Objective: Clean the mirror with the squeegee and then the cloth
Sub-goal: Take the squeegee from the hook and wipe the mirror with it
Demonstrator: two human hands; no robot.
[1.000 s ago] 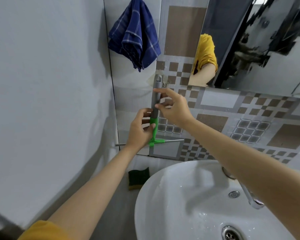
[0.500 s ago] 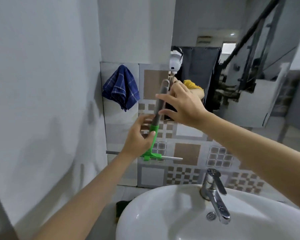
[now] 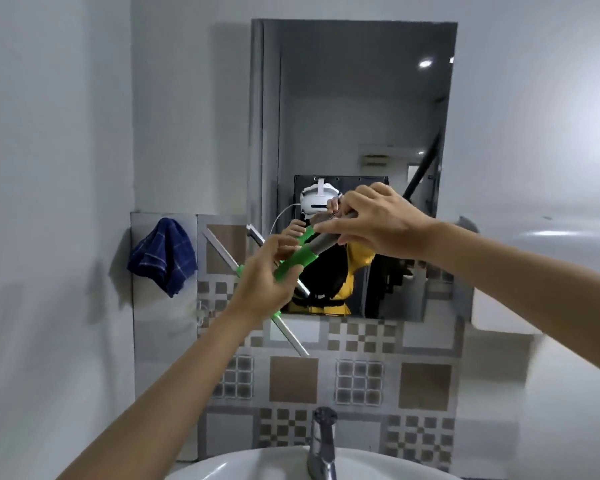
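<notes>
- The mirror [image 3: 361, 116] now fills the middle of the view; a second ago only its lower corner showed above the tiles, so the person has looked up at it and the wiping looks about to start.
- The squeegee [image 3: 293, 263], a second ago upright against the tiled wall below the mirror, has been lifted and tilted: its handle now slants up to the right across the mirror's lower left corner, and its blade bar [image 3: 288, 332] crosses the mirror's bottom edge. I cannot tell whether the blade touches the glass; I judge it is not yet pressed flat.
- The cloth [image 3: 161, 254] hangs on the wall left of the mirror, untouched, waiting for the second step.
- The right hand [image 3: 374, 221] pinches the grey upper handle, fingers curled round it, in front of the mirror's lower part.
- The left hand [image 3: 265, 282] grips the green lower handle, fingers wrapped close, at the mirror's lower left corner.
</notes>
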